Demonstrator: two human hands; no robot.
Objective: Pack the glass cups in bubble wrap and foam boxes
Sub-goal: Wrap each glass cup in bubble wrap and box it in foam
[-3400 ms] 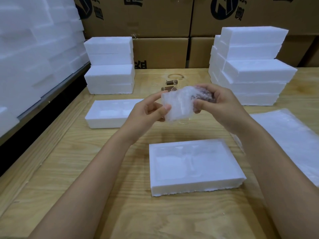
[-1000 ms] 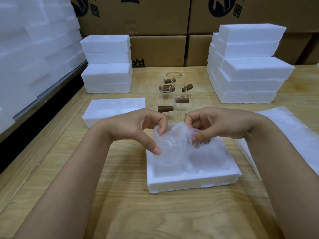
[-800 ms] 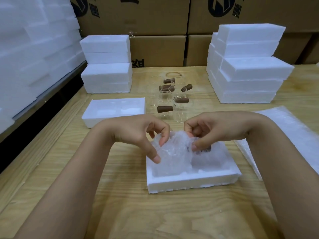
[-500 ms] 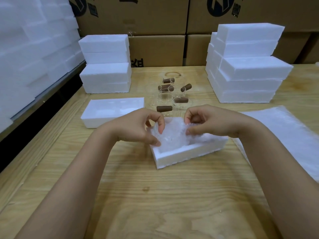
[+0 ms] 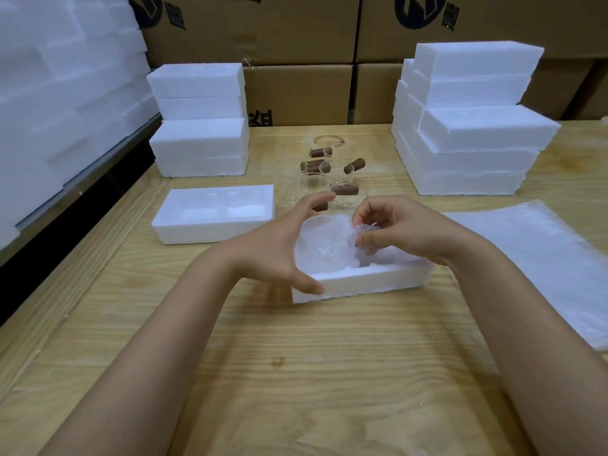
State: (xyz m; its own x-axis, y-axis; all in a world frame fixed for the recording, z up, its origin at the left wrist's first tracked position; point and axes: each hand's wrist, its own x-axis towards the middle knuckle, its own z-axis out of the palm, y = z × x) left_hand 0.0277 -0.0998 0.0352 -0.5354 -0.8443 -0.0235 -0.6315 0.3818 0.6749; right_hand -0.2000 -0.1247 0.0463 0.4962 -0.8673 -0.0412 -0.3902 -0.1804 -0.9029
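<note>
**On the pale wooden worktop, centre: bubble-wrapped glass cup seated in open white foam box**

The bubble-wrapped glass cup sits in the left compartment of the open white foam box, its wrap standing above the rim.

The left hand is spread and grips nothing. Its thumb tip touches the box's near left corner.

The right hand has curled fingers pinching loose wrap at the bundle's right side.

Just behind the box stands a cluster of clear glass cups with brown cylindrical handles, unwrapped.

A second open white foam tray lies to the left.

There are stacked white foam boxes at rear left and rear right.

A flat pile of bubble-wrap sheets lies at the right.

Brown cardboard cartons line the far edge.
</note>
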